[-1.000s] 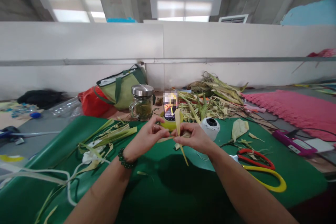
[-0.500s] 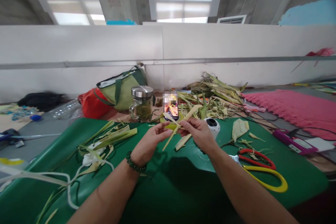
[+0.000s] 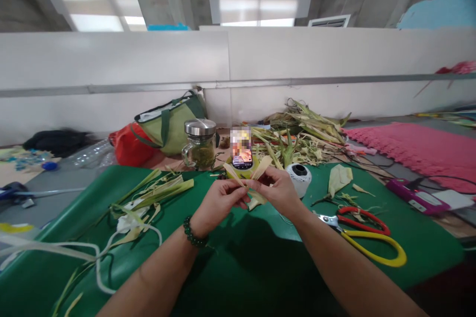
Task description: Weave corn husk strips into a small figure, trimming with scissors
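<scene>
Pale corn husk strips point(image 3: 262, 167) stand up from between my two hands, spreading left and right in a V. My left hand point(image 3: 226, 199), with a dark green bead bracelet point(image 3: 194, 234) on its wrist, pinches the strips at their lower crossing. Close against it, my right hand point(image 3: 275, 189) grips the right-hand strip between thumb and fingers. The fingertips hide where the strips meet. Just behind them a phone point(image 3: 241, 151) with a lit screen leans upright in a yellow holder. Beneath the hands, another husk piece point(image 3: 256, 200) shows partly.
Right of my hands stand a white thread spool point(image 3: 299, 178) and scissors point(image 3: 366, 235) with red and yellow handles. A lidded glass jar point(image 3: 200, 146) is behind left. Husk leaves point(image 3: 163, 193) and white cable point(image 3: 74, 250) lie left on the green mat point(image 3: 238, 267); a husk pile point(image 3: 308, 129) lies behind.
My hands have drawn closer together. The crossed husk strips have become a V pointing up, and the left fingers have closed on them. The view has shifted slightly.
</scene>
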Demonstrator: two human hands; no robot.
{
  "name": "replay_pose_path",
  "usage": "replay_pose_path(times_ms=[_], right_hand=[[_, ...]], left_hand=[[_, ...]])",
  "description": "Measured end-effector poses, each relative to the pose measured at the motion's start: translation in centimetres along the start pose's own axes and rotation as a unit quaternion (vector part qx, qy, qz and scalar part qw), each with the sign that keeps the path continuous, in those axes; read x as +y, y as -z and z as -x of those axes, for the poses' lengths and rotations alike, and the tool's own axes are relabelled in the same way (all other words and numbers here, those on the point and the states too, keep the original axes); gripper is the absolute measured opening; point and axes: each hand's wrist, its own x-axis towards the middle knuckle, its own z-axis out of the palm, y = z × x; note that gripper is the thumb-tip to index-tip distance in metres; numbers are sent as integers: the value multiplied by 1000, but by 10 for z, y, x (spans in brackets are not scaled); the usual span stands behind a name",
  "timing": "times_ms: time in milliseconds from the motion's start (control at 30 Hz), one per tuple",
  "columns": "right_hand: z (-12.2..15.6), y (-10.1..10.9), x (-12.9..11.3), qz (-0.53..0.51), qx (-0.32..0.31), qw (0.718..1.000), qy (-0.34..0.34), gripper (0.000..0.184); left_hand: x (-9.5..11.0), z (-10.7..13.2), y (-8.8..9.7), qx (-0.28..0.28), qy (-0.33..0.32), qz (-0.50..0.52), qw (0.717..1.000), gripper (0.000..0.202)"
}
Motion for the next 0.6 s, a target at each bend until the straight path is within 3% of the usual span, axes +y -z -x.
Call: replay_pose_path(times_ms=[133,267,433,600], right_hand=[[-1,1,-4,-48,-32,998,-34,24],[1,1,-7,-101,-61,991,-65,24],[1,2,-6,-220,-22,969,-110,23],[-6,6,-5,-265,-11,951,-159,22]], left_hand=[[-1,2,-2,-25,23,-30,999,35],[1,5,-2,-37,-3,-70,997,39],[5,7,1,-78,11,-76,994,38],[4,5,5,-88,31,-39,995,35]])
